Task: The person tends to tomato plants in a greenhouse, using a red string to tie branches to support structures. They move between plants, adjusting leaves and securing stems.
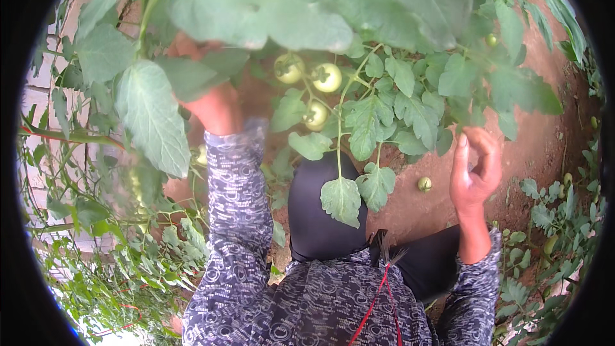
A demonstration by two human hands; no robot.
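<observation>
My left hand (pixel 214 105) reaches up into the tomato plant, partly covered by blurred leaves, so its fingers and anything in them are hidden. To its right hangs a cluster of pale green tomatoes (pixel 327 78) on a leafy stem (pixel 342 115). My right hand (pixel 478 168) is raised on the other side of the foliage, thumb and forefinger curled towards each other. Its fingertips lie close to the lower edge of a blurred tomato leaf (pixel 473 110); whether they pinch it is unclear. A large leaf (pixel 298 5) spreads across the top, close to the camera.
A single green tomato (pixel 424 184) is over the brown soil (pixel 432 211) between my knees. Along the left runs a brick wall (pixel 38 125) behind tomato vines (pixel 96 211). More plants (pixel 543 202) stand at right. Red strings (pixel 372 315) hang down my front.
</observation>
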